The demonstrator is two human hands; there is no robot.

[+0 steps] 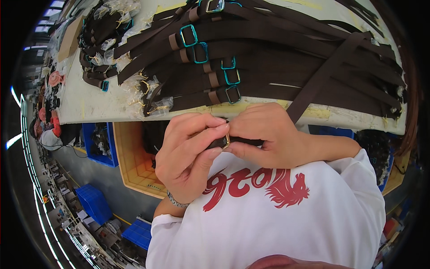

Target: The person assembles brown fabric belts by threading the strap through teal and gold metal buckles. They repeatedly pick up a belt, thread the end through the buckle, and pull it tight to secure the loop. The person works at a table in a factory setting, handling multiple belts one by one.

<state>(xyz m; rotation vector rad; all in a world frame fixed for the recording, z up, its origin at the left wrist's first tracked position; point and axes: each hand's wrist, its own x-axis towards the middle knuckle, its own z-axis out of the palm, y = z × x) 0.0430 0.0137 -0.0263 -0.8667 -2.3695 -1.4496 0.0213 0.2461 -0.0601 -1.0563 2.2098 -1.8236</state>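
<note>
Just below the near table edge, my two hands meet at a gold-coloured metal buckle (227,140) on a dark brown strap (218,143). My left hand (188,150) is closed, its fingers and thumb pinching the strap at the buckle's left side. From the right, my right hand (266,134) closes on the same strap, thumb and forefinger against the buckle. The fingers hide part of the buckle. Beyond the hands, many dark brown straps (286,58) lie heaped across the table, several with rectangular buckles (188,35) wrapped in bluish film and lighter brown loops.
The worktable (71,101) has a worn pale top. Clear plastic wrappings (161,105) lie on it at left. Under it stand a wooden box (130,166) and a blue crate (101,143). More blue bins (94,204) sit on the floor. Another person (51,136) is far left.
</note>
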